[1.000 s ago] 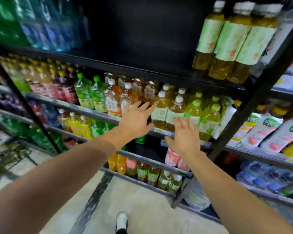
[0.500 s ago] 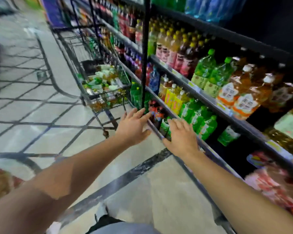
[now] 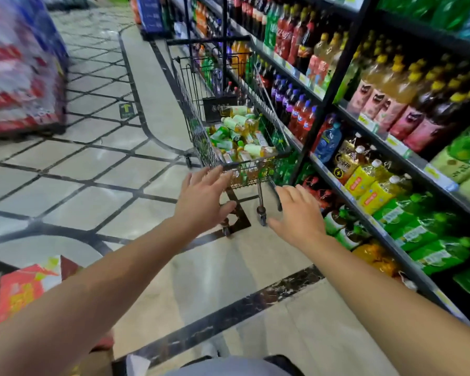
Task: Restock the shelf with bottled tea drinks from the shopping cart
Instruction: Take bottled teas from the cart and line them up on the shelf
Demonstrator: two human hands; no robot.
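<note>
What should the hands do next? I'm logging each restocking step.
Probably reach on into the shopping cart and take a tea bottle from the pile. Both the left hand and the right hand are open, empty, and stretched toward its near rim.

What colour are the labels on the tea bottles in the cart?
Light green, on amber tea bottles piled in the black wire shopping cart; the head view shows it.

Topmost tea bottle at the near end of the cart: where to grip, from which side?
Grip the tea bottle round its pale-labelled body, from above. It lies on its side atop the pile, and the shopping cart walls block the sides. Both hands are empty; the left hand is closest.
</note>
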